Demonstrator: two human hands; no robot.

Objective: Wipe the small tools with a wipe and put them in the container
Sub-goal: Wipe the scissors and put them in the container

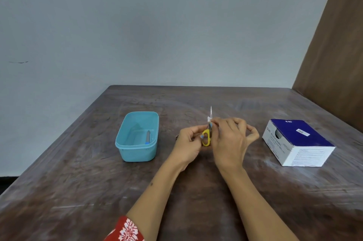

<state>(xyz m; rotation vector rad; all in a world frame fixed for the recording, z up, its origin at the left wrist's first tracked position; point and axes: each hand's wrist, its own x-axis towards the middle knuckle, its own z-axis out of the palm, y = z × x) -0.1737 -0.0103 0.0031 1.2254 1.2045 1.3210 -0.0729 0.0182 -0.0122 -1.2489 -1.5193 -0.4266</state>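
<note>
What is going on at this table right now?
A person is cleaning small tools. The left hand holds a pair of yellow-handled scissors by the handle, blades pointing up, while the right hand pinches a white wipe against the blades. A blue container to the left already holds one small tool. A blue and white box sits on the right of the wooden table.

Both hands [211,138] together, fingers pinched

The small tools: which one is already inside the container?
The grey tool with a blue end, lying in the blue container; the yellow-handled scissors are held above the table.
</note>
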